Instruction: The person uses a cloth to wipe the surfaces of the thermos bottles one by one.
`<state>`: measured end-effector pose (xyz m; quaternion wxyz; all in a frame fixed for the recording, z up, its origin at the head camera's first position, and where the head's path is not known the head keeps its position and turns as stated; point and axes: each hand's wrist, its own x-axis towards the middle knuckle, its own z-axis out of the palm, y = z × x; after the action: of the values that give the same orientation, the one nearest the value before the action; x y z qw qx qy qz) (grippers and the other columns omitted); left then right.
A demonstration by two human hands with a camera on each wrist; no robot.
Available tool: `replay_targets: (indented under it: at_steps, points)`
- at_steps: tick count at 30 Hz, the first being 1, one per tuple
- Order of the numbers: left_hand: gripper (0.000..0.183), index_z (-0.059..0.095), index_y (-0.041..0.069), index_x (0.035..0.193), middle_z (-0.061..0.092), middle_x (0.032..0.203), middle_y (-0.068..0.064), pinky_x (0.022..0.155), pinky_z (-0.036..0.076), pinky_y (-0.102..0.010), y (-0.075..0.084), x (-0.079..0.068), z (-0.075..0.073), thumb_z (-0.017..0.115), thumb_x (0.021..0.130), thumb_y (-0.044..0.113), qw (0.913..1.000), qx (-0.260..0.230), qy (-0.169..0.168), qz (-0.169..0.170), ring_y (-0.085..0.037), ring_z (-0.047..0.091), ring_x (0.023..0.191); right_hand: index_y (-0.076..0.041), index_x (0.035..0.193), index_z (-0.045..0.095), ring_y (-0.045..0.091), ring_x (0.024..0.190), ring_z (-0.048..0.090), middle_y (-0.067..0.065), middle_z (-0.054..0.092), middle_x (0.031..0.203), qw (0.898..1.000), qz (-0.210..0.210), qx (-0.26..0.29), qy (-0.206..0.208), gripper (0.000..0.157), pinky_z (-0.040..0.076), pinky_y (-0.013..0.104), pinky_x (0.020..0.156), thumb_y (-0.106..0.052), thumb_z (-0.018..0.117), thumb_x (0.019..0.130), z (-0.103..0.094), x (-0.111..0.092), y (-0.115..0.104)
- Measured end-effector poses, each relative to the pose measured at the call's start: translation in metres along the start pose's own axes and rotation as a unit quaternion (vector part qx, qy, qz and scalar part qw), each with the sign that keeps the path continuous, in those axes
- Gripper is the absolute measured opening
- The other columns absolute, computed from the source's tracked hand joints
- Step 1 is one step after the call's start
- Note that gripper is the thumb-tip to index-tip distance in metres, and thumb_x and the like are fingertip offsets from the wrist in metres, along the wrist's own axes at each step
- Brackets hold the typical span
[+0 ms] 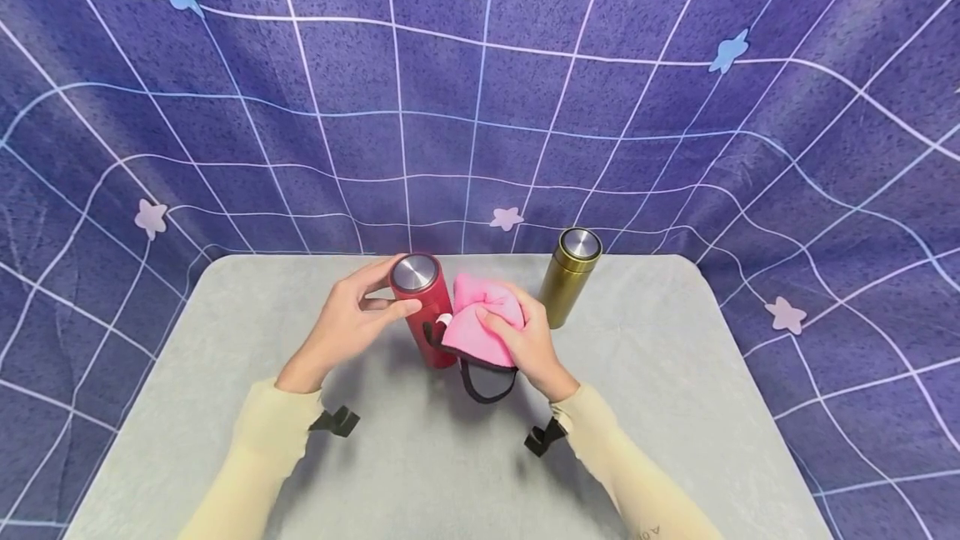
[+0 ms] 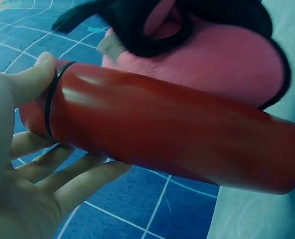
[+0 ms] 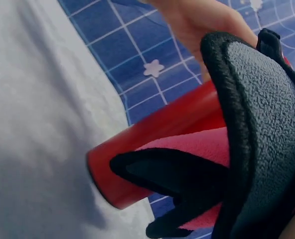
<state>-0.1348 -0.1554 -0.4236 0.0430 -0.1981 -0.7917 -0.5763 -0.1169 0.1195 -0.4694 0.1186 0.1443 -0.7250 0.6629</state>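
Note:
My left hand (image 1: pixel 348 319) grips a red vacuum flask (image 1: pixel 426 322) near its silver-topped lid, thumb on one side and fingers on the other. In the left wrist view the flask's smooth body (image 2: pixel 152 124) shows a dark ring below the lid. My right hand (image 1: pixel 531 338) holds a bunched pink plush cloth (image 1: pixel 480 338) with black edging and a black strap loop (image 1: pixel 487 400), thumb pressed into it. The cloth overlaps the flask's right side in the head view. Its grey fuzzy face (image 3: pixel 267 99) shows in the right wrist view. The flask's base is at the tabletop, tilted slightly.
A gold vacuum flask (image 1: pixel 570 282) with a silver-topped lid stands behind and right of my right hand. The table (image 1: pixel 637 407) has a pale grey cover. A purple-blue grid-patterned curtain (image 1: pixel 360 132) rises around its back and sides.

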Motion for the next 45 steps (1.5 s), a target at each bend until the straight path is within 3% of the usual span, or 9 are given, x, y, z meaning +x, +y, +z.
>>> replay_targets:
  at_steps: [3,7,14,22,27,30,34,40,45]
  points:
    - [0.062,0.066,0.016,0.148,0.064,0.147,-0.003,0.091,0.063,-0.026,-0.002,-0.004,0.002,0.088,0.091,0.01,0.9998,-0.006,0.002,0.021,-0.007,0.062,0.128,-0.004,0.13,0.074,0.015,0.102,0.066,0.013,0.077,0.117,1.0,0.004,0.004,0.008,0.04,0.054,0.024,0.091,-0.007,0.08,0.09,0.001,0.009,-0.001]
    - [0.064,0.068,0.023,0.146,0.064,0.145,0.003,0.092,0.063,-0.029,-0.003,-0.008,0.003,0.089,0.088,0.008,0.9991,-0.014,-0.004,0.039,-0.012,0.062,0.128,-0.005,0.129,0.074,0.017,0.103,0.066,0.012,0.076,0.118,1.0,0.005,0.01,0.005,0.039,0.055,0.025,0.091,-0.007,0.079,0.091,0.003,0.021,-0.003]
    - [0.067,0.067,0.018,0.147,0.064,0.144,0.002,0.093,0.063,-0.029,-0.002,-0.012,0.004,0.09,0.086,0.004,0.9982,-0.009,-0.018,0.057,-0.011,0.061,0.13,-0.004,0.134,0.072,0.017,0.115,0.066,0.011,0.075,0.126,1.0,-0.005,0.022,-0.011,0.042,0.053,0.028,0.102,-0.007,0.078,0.093,0.003,0.038,-0.008]
    - [0.067,0.066,0.017,0.148,0.066,0.141,0.001,0.092,0.063,-0.028,-0.001,-0.016,0.005,0.09,0.087,0.006,0.9974,-0.002,-0.039,0.061,-0.01,0.061,0.128,-0.006,0.134,0.072,0.018,0.108,0.067,0.01,0.076,0.122,0.999,-0.006,0.02,-0.038,0.042,0.054,0.03,0.098,-0.01,0.078,0.093,0.002,0.056,-0.02]
    - [0.068,0.066,0.018,0.148,0.066,0.141,0.003,0.091,0.063,-0.028,0.003,-0.017,0.005,0.091,0.086,0.006,0.9967,0.004,-0.045,0.068,-0.011,0.063,0.124,-0.009,0.133,0.073,0.018,0.111,0.069,0.006,0.077,0.121,0.996,-0.001,0.027,-0.088,0.038,0.055,0.031,0.101,-0.012,0.077,0.095,0.007,0.065,-0.027]
    - [0.068,0.067,0.019,0.147,0.066,0.14,0.004,0.09,0.064,-0.029,0.005,-0.017,0.006,0.092,0.085,0.008,0.9958,0.015,-0.05,0.075,-0.011,0.064,0.123,-0.01,0.134,0.073,0.02,0.117,0.071,0.004,0.076,0.13,0.985,0.005,0.067,-0.161,0.036,0.056,0.032,0.104,-0.013,0.075,0.098,0.011,0.068,-0.03]
    - [0.068,0.067,0.02,0.147,0.066,0.141,0.005,0.09,0.064,-0.03,0.006,-0.019,0.008,0.093,0.085,0.009,0.995,0.018,-0.059,0.078,-0.011,0.064,0.123,-0.009,0.137,0.071,0.028,0.126,0.069,0.006,0.071,0.14,0.961,-0.005,0.116,-0.253,0.034,0.059,0.034,0.102,-0.013,0.067,0.103,0.014,0.071,-0.03]
    - [0.07,0.067,0.019,0.147,0.065,0.143,0.004,0.089,0.064,-0.029,0.006,-0.02,0.009,0.093,0.084,0.008,0.9938,0.024,-0.065,0.087,-0.01,0.062,0.125,-0.003,0.135,0.069,0.032,0.134,0.064,0.011,0.069,0.144,0.936,-0.016,0.145,-0.319,0.032,0.059,0.037,0.103,-0.008,0.063,0.104,0.014,0.076,-0.031]
    - [0.072,0.065,0.017,0.149,0.065,0.144,0.002,0.09,0.064,-0.03,0.007,-0.02,0.011,0.094,0.083,0.008,0.9925,0.028,-0.069,0.097,-0.01,0.061,0.129,-0.005,0.134,0.07,0.03,0.13,0.067,0.01,0.07,0.143,0.929,0.015,0.147,-0.34,0.031,0.063,0.033,0.094,-0.011,0.063,0.104,0.012,0.079,-0.031]
